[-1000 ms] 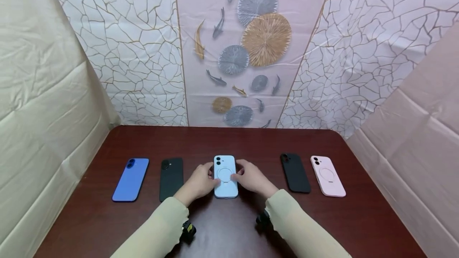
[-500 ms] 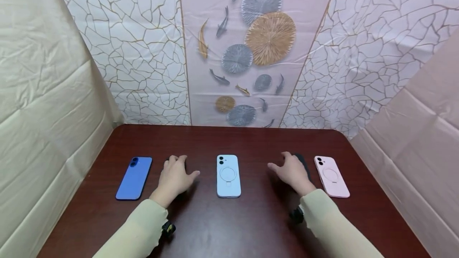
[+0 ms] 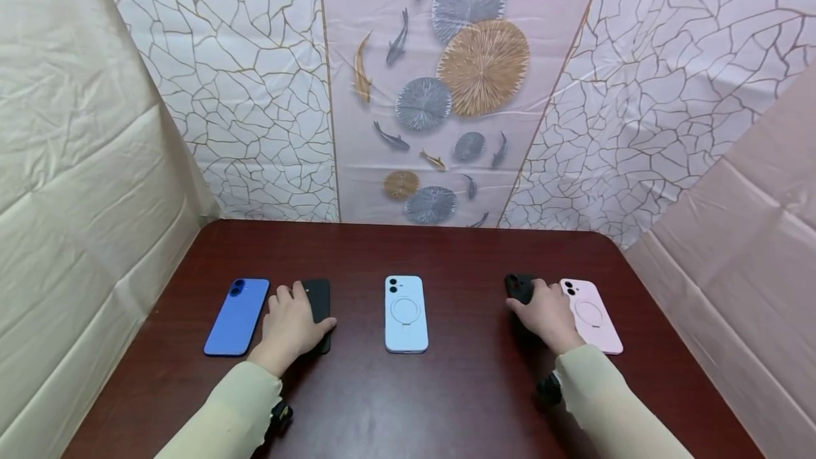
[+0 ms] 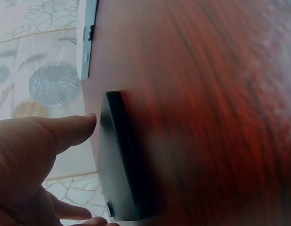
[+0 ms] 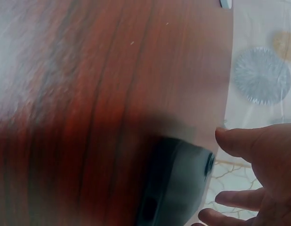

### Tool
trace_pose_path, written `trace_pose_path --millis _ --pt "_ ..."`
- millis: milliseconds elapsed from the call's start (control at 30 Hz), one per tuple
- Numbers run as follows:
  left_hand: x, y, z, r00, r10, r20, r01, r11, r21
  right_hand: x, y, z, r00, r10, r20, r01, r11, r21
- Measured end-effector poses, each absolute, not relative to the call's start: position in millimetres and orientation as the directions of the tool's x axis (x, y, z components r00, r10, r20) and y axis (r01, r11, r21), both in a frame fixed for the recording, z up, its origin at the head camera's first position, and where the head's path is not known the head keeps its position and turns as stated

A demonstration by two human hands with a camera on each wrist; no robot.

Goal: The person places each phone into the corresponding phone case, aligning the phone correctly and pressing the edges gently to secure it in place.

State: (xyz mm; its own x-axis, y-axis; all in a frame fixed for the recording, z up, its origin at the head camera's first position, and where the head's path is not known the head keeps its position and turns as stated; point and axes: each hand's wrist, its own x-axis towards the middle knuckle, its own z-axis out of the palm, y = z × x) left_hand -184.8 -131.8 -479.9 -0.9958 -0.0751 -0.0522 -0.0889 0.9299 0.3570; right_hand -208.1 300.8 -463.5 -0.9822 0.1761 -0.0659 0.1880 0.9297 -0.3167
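Note:
In the head view, my left hand [image 3: 290, 324] reaches over the left black phone [image 3: 321, 299], hiding part of it. Its thumb and fingers are spread, and in the left wrist view the thumb stands beside the dark phone [image 4: 118, 165]. My right hand [image 3: 550, 314] hovers over the right black phone [image 3: 519, 287], covering its lower part. From the right wrist, thumb and fingers are apart, with the phone's camera end [image 5: 183, 174] in front of them. Between the hands lies a light blue phone [image 3: 406, 338] with a ring on its back.
A blue phone [image 3: 236, 321] lies left of my left hand. Just right of my right hand is a pink phone [image 3: 598, 335] with a ring on its back. All rest on a dark red wooden table [image 3: 408, 402], bounded by patterned cloth [image 3: 268, 161] behind.
A second ago both hands held the light blue phone's sides. They let go and spread outward, left hand to the left black phone, right hand to the right one.

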Motion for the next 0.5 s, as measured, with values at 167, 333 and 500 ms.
trace_pose_path --millis 167,333,500 --pt "-183.7 -131.0 -478.6 -0.993 -0.076 -0.088 -0.102 0.934 0.343 -209.0 306.8 -467.4 -0.973 0.213 -0.091 0.23 0.926 -0.299" --pt "-182.3 -129.7 -477.3 -0.991 -0.078 -0.108 -0.109 0.943 0.316 -209.8 308.8 -468.8 -0.969 0.218 -0.116 0.244 0.921 -0.304" --pt "-181.7 -130.0 -476.8 -0.991 -0.063 -0.116 -0.096 0.947 0.307 -210.6 308.6 -468.8 -0.969 0.219 -0.113 0.243 0.924 -0.296"
